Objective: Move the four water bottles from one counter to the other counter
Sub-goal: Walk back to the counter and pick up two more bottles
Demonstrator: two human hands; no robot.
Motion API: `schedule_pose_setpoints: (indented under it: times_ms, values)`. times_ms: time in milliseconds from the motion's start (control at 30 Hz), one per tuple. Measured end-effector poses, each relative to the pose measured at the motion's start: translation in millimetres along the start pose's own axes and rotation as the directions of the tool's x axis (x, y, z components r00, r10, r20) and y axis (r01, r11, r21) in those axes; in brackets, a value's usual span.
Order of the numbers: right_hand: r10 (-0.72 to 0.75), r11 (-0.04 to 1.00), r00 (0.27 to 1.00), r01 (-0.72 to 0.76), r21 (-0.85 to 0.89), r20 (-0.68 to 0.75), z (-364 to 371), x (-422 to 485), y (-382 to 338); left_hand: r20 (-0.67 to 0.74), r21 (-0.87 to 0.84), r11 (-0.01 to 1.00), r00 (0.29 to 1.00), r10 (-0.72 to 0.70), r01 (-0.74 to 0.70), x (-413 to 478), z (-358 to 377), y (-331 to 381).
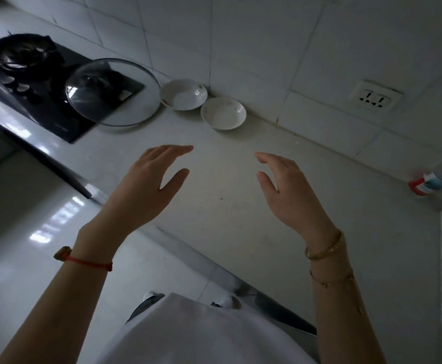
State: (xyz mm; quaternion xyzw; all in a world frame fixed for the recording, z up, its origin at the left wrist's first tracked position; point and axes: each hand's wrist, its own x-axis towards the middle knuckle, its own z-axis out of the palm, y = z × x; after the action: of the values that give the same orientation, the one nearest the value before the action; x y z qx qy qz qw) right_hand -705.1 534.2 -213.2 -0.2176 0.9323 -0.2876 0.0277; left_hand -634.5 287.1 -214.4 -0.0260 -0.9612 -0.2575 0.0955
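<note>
The head view looks steeply down at a pale counter point(240, 206) that runs into a tiled corner. Both of the person's bare hands are raised over its bare middle, palms turned toward each other with a wide gap between them. The left hand point(146, 185) has its fingers spread loosely and gently curved, the thumb standing apart from them, and it holds nothing. The right hand point(290, 190) is in the same posture, fingers relaxed and parted, thumb out, also empty. A red string bracelet point(88, 262) circles the left wrist, and a gold bangle point(324, 248) sits on the right wrist with a thinner chain below it.

The only water bottle point(437, 179) in sight is at the far right edge, blurred and cut off by the frame; its clear body, pale label and red cap show, and it sits on the counter well apart from the right hand. Whether it stands or lies cannot be told.

At the back, two white bowls point(183, 94) point(223, 112) sit just beside each other in the corner. A glass pot lid point(113, 91) rests partly on the counter and partly on a black gas stove point(38, 82) to the left. A wall socket point(374, 99) is set in the tiles on the right.
</note>
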Motion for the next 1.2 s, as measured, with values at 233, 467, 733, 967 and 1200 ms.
schedule_pose_setpoints:
  times_ms: [233, 467, 733, 967, 1200]
  values:
    - [-0.115, 0.993, 0.988, 0.113, 0.033, 0.099, 52.4, 19.4, -71.1, -0.048, -0.027, 0.992, 0.991, -0.124, 0.123, -57.1, -38.1, -57.5]
    - [-0.234, 0.972, 0.956, 0.224, 0.075, 0.177, 118.9, 32.2, -162.7, -0.101, 0.003, 0.970, 0.965, -0.242, 0.244, -118.9, -91.8, -127.0]
    - [-0.410, 0.912, 0.860, 0.395, 0.112, 0.304, 199.3, 47.7, -271.2, -0.227, -0.004, 0.905, 0.881, -0.415, 0.425, -197.1, -148.0, -198.3]
    - [-0.543, 0.837, 0.737, 0.517, 0.181, 0.403, 255.5, 57.6, -350.2, -0.330, -0.039, 0.820, 0.767, -0.550, 0.571, -260.2, -181.4, -241.8]
    - [-0.642, 0.749, 0.601, 0.623, 0.224, 0.477, 300.7, 76.1, -406.0, -0.392, -0.081, 0.723, 0.645, -0.656, 0.686, -293.7, -198.8, -272.3]
